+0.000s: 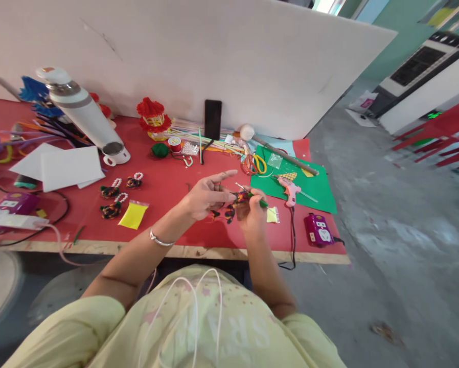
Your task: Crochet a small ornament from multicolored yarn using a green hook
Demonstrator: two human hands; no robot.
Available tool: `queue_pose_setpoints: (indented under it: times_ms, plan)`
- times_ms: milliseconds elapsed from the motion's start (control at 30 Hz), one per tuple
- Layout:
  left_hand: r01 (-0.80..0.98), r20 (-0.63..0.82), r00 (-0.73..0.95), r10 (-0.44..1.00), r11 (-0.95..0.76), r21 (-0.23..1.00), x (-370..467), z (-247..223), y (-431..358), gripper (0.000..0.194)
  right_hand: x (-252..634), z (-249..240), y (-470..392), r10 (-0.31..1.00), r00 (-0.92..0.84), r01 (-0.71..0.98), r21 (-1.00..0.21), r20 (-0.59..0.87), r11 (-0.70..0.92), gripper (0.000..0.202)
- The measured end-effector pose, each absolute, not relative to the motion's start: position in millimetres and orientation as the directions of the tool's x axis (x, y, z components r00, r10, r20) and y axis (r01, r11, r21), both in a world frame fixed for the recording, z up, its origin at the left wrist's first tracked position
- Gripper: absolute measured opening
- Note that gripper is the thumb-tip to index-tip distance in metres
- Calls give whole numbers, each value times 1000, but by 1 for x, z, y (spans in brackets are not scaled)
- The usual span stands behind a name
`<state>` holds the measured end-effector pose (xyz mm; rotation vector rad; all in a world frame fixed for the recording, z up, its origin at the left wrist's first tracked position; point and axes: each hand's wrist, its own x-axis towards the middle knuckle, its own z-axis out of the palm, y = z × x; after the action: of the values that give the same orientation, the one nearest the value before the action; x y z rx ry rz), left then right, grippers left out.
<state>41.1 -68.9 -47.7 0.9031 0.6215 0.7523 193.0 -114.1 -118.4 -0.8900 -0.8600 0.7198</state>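
Observation:
Above the red-covered table, my left hand pinches a small multicoloured crocheted yarn piece between thumb and fingers, its index finger stretched out. My right hand is closed around a crochet hook with a green handle. The thin metal tip of the hook points up and left, close to my left fingertips. Part of the yarn piece is hidden behind the fingers of both hands. To the left lie several dark multicoloured yarn pieces with white bead loops, beside a yellow packet.
A pink glue gun lies on a green sheet, its cord hanging over the table edge. Yellow-handled scissors, a phone, a green yarn ball and a tall flask stand or lie farther back. A purple power socket sits at right.

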Motion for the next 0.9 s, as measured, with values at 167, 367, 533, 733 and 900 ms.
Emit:
queue_pose_setpoints:
  times_ms: [167,367,533,733,900]
  plan:
    - [-201,-113,585,803,278,939,28,-49,-60,92,244,-90,-102,950,35,-212,-927,309,309,33]
    - [-101,-66,518,853,137,985,31,-48,-60,92,276,-53,-101,941,-219,55,-960,257,274,24]
    - [-51,-28,398,917,53,997,35,-46,-62,93,267,-47,-111,880,-215,341,-812,423,474,11]
    - [-285,-131,509,851,310,907,39,-48,-63,97,229,-100,-129,714,-51,590,-556,698,586,17]
    - [-252,-188,617,765,418,873,31,-50,-57,86,227,-103,-129,636,-44,525,-524,770,671,20]
